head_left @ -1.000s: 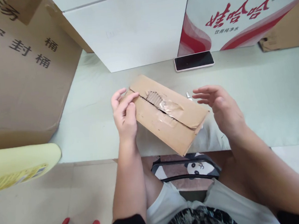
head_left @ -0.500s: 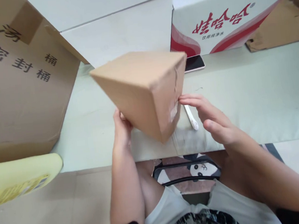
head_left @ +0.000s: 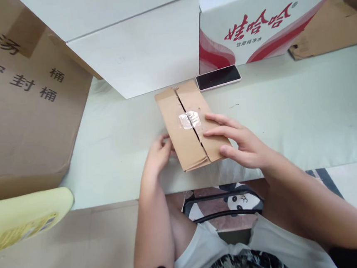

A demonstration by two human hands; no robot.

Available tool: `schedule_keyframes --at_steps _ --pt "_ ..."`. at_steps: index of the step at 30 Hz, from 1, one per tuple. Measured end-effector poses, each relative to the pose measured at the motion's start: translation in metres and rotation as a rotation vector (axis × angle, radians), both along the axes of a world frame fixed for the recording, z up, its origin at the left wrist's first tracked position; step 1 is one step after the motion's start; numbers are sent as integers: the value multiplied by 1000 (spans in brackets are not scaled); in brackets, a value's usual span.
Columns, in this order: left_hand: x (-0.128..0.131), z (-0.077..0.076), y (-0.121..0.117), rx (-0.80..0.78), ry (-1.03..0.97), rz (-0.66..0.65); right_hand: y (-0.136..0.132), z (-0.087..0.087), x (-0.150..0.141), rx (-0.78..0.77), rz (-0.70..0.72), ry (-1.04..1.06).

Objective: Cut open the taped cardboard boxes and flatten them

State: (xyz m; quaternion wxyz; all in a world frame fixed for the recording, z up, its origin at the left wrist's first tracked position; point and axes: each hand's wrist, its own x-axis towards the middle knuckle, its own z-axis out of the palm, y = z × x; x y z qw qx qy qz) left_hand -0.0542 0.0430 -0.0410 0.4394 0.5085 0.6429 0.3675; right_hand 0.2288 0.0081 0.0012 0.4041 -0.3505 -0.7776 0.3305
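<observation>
Spreading its fingers over the right part of the small box (head_left: 179,140), the right hand (head_left: 240,141) has a wide grip, its fingertips touching the cardboard. The left hand (head_left: 159,154) is at the box's left side with its fingers curled; the tips are partly hidden, so I cannot tell how far its grip is closed. The box is at the near middle of the worktop (head_left: 276,113), slightly turned, its top showing a dark seam and a patch of clear tape (head_left: 189,119). Whether it rests fully on the cloth is unclear. Just beside its far right corner lies a phone (head_left: 219,78), screen up, in front of a white and red carton (head_left: 250,29). A plain white box (head_left: 140,49) stands beyond, and a big brown box (head_left: 24,122) stands well to the left, with a pale yellow object (head_left: 25,210) near it.
</observation>
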Motion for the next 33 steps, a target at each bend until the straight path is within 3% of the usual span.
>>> schedule_keyframes --at_steps 3,4,6,8,9,11,13,15,17,20,22,25,30,31,33 --pt "1 3 2 404 -1 141 -1 0 -1 -30 18 -24" --pt "3 5 2 573 -20 118 -1 0 -1 -43 42 -23" --pt "6 10 0 776 -11 -72 0 0 2 -95 107 13" --pt "9 13 -3 815 82 -277 4 -1 7 -171 72 102" --pt "10 14 -4 807 132 -344 7 -2 9 -212 -32 129" --pt "11 15 -5 790 185 -391 14 -5 14 -290 -371 50" --pt "10 15 -5 787 176 -380 20 -7 15 -379 -638 -229" --pt "9 14 -4 786 160 -377 24 -9 12 -479 -655 -533" --pt "9 14 -4 787 155 -377 25 -10 4 -542 -560 -744" --pt "10 13 -4 784 153 -372 23 -10 -7 -549 -498 -925" --pt "12 13 -5 784 160 -366 22 -12 -8 -529 -504 -927" --pt "13 13 -6 791 169 -358 23 -14 -1 -507 -569 -562" --pt "11 13 -6 779 167 -388 35 -2 15 -540 -666 668" --pt "11 14 -6 778 162 -392 36 3 16 -533 -658 807" --pt "10 16 -7 792 158 -393 34 14 15 -491 -647 893"
